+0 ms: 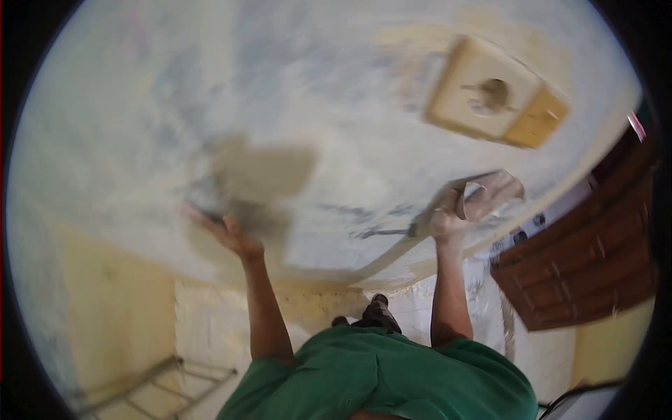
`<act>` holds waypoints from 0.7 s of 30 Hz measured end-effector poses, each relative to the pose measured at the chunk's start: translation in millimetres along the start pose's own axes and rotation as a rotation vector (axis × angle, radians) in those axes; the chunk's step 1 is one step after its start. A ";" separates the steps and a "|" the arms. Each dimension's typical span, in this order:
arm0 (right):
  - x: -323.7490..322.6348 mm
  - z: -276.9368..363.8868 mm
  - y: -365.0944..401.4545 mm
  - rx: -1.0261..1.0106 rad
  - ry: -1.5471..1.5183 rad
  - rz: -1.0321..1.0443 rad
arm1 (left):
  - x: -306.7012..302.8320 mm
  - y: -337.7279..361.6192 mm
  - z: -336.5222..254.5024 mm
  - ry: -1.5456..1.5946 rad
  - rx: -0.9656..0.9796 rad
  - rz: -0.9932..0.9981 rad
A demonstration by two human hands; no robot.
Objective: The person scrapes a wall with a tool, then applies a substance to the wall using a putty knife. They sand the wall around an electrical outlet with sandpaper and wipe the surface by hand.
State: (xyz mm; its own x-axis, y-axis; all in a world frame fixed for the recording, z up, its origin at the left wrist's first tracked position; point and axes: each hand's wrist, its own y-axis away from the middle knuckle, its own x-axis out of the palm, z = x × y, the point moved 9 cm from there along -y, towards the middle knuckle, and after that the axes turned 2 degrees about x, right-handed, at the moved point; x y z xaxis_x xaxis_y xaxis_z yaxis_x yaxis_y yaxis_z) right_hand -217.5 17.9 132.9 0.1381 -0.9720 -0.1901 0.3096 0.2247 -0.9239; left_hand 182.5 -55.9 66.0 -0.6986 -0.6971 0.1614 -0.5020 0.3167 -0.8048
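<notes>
My left hand (238, 238) is raised at the patchy white-grey wall (336, 154), blurred by motion. A dark flat edge (206, 208) shows between its thumb and fingers; I cannot tell what it is. Squarish shadows lie on the wall just above that hand. My right hand (446, 215), dusted pale over the fingers, is closed on a curled greyish-brown sheet (500, 192) close to the wall. The sheet bends into an open loop beside the fingers.
A cream wall box with a round knob (483, 91) sits above my right hand. Brown wooden panelled furniture (581, 259) stands at the right. A metal ladder-like frame (161, 385) is at lower left. My shoe (379, 299) rests on pale floor tiles (210, 315).
</notes>
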 end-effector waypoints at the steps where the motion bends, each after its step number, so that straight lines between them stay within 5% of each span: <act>1: 4.6 -5.0 4.4 -0.110 -0.002 0.097 | -13.1 -0.3 -1.9 -0.067 -0.017 -0.041; 2: 14.1 -13.0 4.5 -0.229 -0.005 0.183 | -21.4 -4.3 -4.8 0.090 -0.027 -0.057; 4: -0.6 -27.1 -11.1 0.029 -0.179 -0.160 | -46.8 -14.9 -9.3 0.223 -0.038 -0.127; 7: -8.8 -15.0 -29.8 0.013 -0.191 -0.362 | -60.7 -16.1 -12.9 0.262 -0.077 -0.157; 11: 8.0 23.7 -18.9 -0.134 0.148 -0.136 | -76.6 -18.2 -11.9 0.256 -0.090 -0.167; 15: 0.1 18.5 -11.7 -0.382 0.180 -0.164 | -91.0 -19.9 -7.8 0.171 -0.096 -0.171; 17: -10.5 -48.0 -38.2 0.139 -0.199 -0.181 | -95.8 -17.2 -5.8 0.133 -0.104 -0.184; 21: -20.7 -47.4 -51.1 0.153 -0.336 -0.342 | -90.5 -13.5 -4.1 0.132 -0.148 -0.189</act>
State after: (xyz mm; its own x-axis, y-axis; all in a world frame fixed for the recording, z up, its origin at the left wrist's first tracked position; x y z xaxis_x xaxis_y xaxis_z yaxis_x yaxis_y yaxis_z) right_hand -280.8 23.4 168.3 0.2923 -0.9214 0.2561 0.5213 -0.0710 -0.8504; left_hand 250.4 5.6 64.6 -0.6411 -0.6658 0.3816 -0.6921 0.2866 -0.6625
